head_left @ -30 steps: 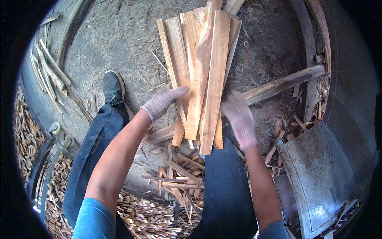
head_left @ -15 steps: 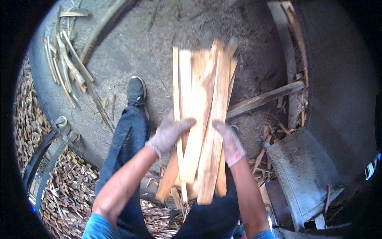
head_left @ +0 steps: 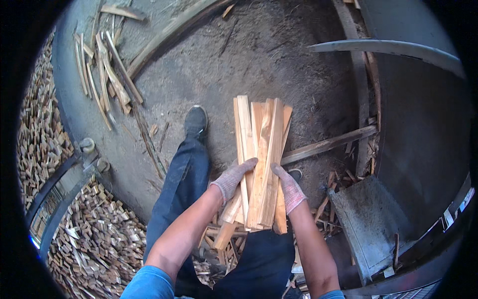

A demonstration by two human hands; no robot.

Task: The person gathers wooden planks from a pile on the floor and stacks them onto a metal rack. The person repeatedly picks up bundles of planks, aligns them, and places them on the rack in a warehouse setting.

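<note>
A bundle of split wood sticks (head_left: 264, 164), pale and of uneven lengths, is held in front of me between both hands. My left hand (head_left: 234, 178), in a light knitted work glove, grips its left side with the thumb over the top sticks. On the opposite side my right hand (head_left: 289, 187), gloved alike, clasps the sticks with its thumb on top. Most fingers of both hands are hidden behind or under the wood. The sticks run roughly lengthwise away from me, with their far ends slightly fanned.
Long wood strips (head_left: 107, 74) lie on the dirty floor at the far left. Heaps of short wood pieces (head_left: 94, 239) fill the lower left. A wooden beam (head_left: 328, 144) crosses the floor at right, near a grey metal sheet (head_left: 368, 224). My shoe (head_left: 196, 119) is left of the bundle.
The bundle and both hands have come nearer to my body and shifted a little right in view. The view itself has moved, and a curved strip now shows at the upper right.
</note>
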